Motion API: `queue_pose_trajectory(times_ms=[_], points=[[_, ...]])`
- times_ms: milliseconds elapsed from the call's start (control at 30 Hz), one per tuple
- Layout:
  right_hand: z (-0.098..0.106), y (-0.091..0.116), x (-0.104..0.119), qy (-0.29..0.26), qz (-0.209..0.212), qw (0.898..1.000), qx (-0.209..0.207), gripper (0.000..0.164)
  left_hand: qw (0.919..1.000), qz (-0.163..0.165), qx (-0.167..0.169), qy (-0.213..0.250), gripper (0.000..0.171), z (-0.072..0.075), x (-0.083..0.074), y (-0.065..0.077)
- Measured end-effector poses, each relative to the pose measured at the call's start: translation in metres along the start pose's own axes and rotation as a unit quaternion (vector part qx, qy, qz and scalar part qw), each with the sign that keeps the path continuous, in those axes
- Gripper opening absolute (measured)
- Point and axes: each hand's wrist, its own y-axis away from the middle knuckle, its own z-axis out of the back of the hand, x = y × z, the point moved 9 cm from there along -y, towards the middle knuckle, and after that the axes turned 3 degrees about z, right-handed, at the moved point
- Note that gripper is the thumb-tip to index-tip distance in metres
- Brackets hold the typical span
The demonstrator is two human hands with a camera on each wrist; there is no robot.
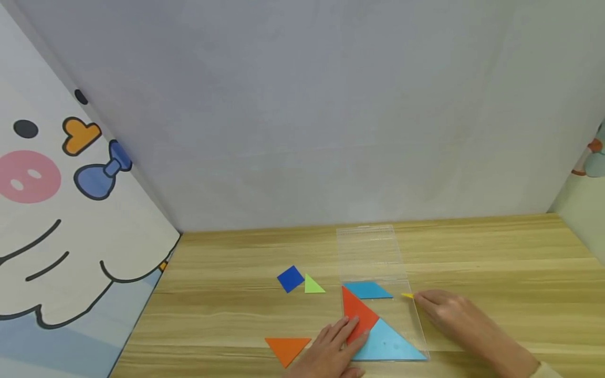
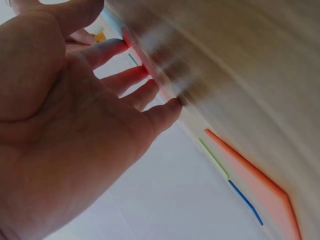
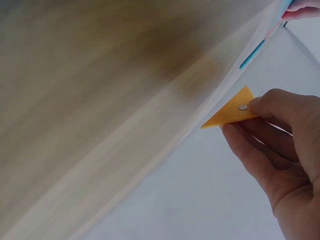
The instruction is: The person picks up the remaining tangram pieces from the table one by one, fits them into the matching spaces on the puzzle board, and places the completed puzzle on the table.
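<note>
Right grip (image 1: pixel 451 315) pinches a silver-dotted yellow triangle (image 3: pixel 230 111); left grip (image 1: pixel 331 347), fingers extended, touches a red triangle (image 1: pixel 358 308)

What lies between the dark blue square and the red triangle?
In the head view, the light green triangle lies between them, nearer the dark blue square than the red triangle.

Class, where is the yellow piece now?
In the head view, the yellow piece is right of centre, pinched by the right hand near the right edge of the clear case, with the blue parallelogram to its left.
</note>
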Motion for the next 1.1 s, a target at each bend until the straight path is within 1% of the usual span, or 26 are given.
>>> queue_pose_trajectory(times_ms=[200, 433, 600, 700, 800, 833, 867, 900, 1000, 1067, 1100], points=[[-0.003, -0.007, 0.007, 0.001, 0.008, 1.0, 0.01, 0.065, 0.9999, -0.002, -0.006, -0.008, 0.063, 0.001, -0.001, 0.001], [-0.008, -0.015, 0.015, -0.004, 0.014, 1.0, 0.022, 0.066, 0.9998, 0.01, -0.001, -0.018, 0.063, 0.001, -0.001, 0.0], [-0.012, -0.019, 0.02, -0.012, 0.017, 0.999, 0.028, 0.067, 0.9998, 0.011, 0.0, -0.018, 0.063, 0.002, -0.002, 0.0], [-0.013, -0.022, 0.023, -0.015, 0.021, 0.999, 0.031, 0.066, 0.9997, 0.008, -0.003, -0.024, 0.063, 0.002, -0.003, 0.001], [-0.016, -0.024, 0.026, -0.015, 0.025, 0.999, 0.036, 0.066, 0.9991, 0.003, -0.012, -0.04, 0.062, 0.003, -0.004, 0.001], [-0.016, -0.024, 0.026, -0.015, 0.026, 0.999, 0.038, 0.06, 0.9989, 0.002, -0.015, -0.044, 0.062, 0.003, -0.004, 0.001], [-0.017, -0.025, 0.027, -0.015, 0.027, 0.999, 0.041, 0.06, 0.9988, 0.002, -0.016, -0.047, 0.062, 0.003, -0.004, 0.0], [-0.018, -0.025, 0.027, -0.015, 0.028, 0.999, 0.045, 0.056, 0.9986, 0.001, -0.018, -0.05, 0.061, 0.003, -0.004, 0.0], [-0.021, -0.026, 0.029, -0.013, 0.032, 0.998, 0.053, 0.036, 0.9984, 0.002, -0.019, -0.052, 0.062, 0.003, -0.004, 0.0], [-0.023, -0.027, 0.03, -0.011, 0.034, 0.998, 0.06, 0.032, 0.9988, 0.004, -0.015, -0.047, 0.062, 0.002, -0.003, -0.001], [-0.024, -0.028, 0.031, -0.01, 0.035, 0.997, 0.065, 0.033, 0.999, 0.006, -0.011, -0.043, 0.062, 0.002, -0.003, -0.001]])
